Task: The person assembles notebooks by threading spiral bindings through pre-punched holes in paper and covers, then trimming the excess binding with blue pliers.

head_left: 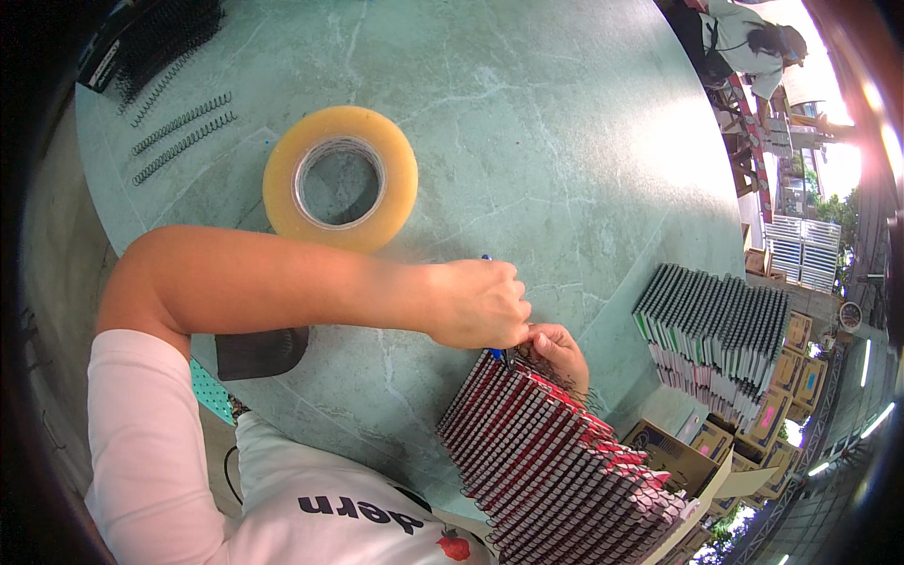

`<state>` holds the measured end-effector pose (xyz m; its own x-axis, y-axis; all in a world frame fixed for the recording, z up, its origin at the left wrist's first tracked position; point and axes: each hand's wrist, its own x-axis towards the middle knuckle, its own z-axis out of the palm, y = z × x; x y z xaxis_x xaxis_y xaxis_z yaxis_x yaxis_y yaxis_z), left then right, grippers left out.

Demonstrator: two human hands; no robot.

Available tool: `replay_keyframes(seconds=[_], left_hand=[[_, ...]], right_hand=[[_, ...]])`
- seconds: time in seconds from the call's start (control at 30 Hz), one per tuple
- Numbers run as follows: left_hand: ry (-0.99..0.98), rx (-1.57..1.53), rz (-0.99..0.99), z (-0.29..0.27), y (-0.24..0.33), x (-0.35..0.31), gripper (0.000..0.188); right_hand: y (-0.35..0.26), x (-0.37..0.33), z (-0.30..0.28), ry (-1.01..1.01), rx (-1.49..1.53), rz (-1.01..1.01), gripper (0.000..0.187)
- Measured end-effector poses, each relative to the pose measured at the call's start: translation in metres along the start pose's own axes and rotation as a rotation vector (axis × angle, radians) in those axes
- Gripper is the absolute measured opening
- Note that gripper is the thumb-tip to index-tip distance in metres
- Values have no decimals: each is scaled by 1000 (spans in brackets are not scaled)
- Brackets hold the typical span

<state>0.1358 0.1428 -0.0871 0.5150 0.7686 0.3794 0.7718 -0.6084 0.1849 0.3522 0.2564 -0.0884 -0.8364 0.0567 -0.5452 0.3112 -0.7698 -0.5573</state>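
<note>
- Reaching across the body, the left hand [480,303] sits at the far end of a stack of spiral-bound notebooks [556,461]; fingers curled tight, pinched w/ thumb around a blue pen [493,353] whose tip shows just below the fist, another bit of blue poking out above the knuckles.
- Right hand [561,353] is just beside the left, touching it at the fingertips; knuckles up, fingers bent down onto the top edge of the stack. Can't tell if it's gripping a notebook or only pressing on it – fingertips hidden behind the wire coils.
- Notebooks: red/dark covers w/ black spiral bindings, packed edge-on in a long row running from the hands toward the lower right, at the near edge of a round green marble-look table [527,122].
- Second stack of notebooks [716,330], darker covers, stands at the table's right edge, well apart from the hands.
- Big roll of clear-yellowish packing tape [340,178] lies flat mid-table, above the left forearm.
- Loose black spiral coils [183,132] lie at upper left, more piled at the table's far corner.
- Cardboard boxes [673,455] sit below the table at right.
- Another person [753,42] is far off at top right, apart from the work.
</note>
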Motion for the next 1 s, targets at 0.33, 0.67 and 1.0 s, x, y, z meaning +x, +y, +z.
replay_keyframes(seconds=[0.33,0.67,1.0], left_hand=[[-39,-60,-71,-2,4,-11,11],[53,13,-33,-5,4,-4,9],[-14,-21,-102,-4,11,-5,10]], right_hand=[[3,-2,3,6,-78,-79,32],[6,-5,-8,54,-75,-47,27],[0,2,3,-77,2,-31,36]])
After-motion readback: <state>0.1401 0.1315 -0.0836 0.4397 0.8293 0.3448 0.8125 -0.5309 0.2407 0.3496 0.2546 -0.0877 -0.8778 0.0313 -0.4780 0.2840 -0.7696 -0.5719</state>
